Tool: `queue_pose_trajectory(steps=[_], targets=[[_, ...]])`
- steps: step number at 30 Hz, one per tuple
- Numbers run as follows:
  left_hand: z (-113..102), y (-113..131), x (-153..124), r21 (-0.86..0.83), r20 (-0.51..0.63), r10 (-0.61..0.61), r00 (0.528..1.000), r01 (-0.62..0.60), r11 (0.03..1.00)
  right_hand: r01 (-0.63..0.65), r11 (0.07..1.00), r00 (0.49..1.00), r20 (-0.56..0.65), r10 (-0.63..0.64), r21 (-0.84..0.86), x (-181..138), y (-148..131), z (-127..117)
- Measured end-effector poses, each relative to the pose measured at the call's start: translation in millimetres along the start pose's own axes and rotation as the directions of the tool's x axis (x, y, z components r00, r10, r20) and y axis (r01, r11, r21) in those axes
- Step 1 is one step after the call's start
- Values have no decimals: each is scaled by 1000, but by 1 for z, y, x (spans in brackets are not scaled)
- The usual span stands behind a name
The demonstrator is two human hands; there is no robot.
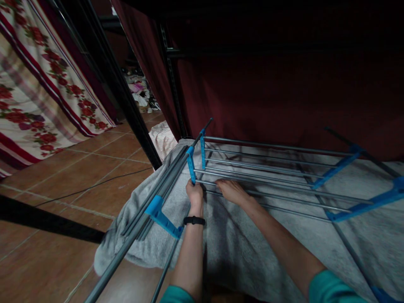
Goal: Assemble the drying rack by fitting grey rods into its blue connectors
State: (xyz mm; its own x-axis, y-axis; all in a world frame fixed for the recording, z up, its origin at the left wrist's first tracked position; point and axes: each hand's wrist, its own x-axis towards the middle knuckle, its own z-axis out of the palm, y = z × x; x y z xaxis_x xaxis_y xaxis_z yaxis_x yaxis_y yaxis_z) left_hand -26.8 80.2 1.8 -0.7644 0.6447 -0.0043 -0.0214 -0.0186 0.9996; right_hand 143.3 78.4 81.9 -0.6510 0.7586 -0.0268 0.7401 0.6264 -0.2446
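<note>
A partly put-together rack of grey metal tubes [277, 146] and blue plastic brackets lies across a grey blanket. My left hand [194, 192] is closed around the lower end of a blue bracket [191, 164], where a tube meets it; a black band [194, 220] is on that wrist. Just to the right, my right hand [232, 191] pinches a metal tube [206, 183] that runs to this bracket. My fingertips are partly hidden. Closer to me on the left, another blue bracket [164, 216] is fixed to a long tube. Far-side blue brackets [337, 168] join the tubes on the right.
Loose grey tubes [170, 181] lie bundled on the grey blanket [135, 210], left of the rack. Black metal posts [126, 92] frame the left side. A dark red curtain [268, 97] hangs behind. A cable [94, 185] crosses the tiled floor [78, 168], and a floral cloth [47, 84] hangs beyond.
</note>
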Motion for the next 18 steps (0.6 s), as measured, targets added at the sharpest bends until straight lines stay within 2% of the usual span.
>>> queue_pose_trajectory(steps=[6, 10, 13, 15, 17, 18], targets=[[0, 11, -5, -12, -11, -24, 1000, 23, 1000, 17, 1000, 999, -38, -17, -12, 4, -3, 2], [-1, 18, -8, -37, 19, -40, 999, 41, 998, 23, 1000, 967, -254, -23, 0, -20, -6, 6], [-1, 19, -6, -42, 11, -48, 999, 48, 998, -7, 998, 901, -432, 35, 65, -66, 5, 22], [0, 17, -3, -34, -14, -35, 999, 34, 999, -56, 985, 855, -501, 132, 163, -106, 20, 40], [1, 14, 0, -31, -10, -5, 1000, 4, 999, -190, 924, 762, -544, 352, 331, -147, 44, 58], [1, 13, 0, -28, -6, 3, 1000, -3, 1000, -271, 865, 669, -564, 485, 422, -166, 59, 64]])
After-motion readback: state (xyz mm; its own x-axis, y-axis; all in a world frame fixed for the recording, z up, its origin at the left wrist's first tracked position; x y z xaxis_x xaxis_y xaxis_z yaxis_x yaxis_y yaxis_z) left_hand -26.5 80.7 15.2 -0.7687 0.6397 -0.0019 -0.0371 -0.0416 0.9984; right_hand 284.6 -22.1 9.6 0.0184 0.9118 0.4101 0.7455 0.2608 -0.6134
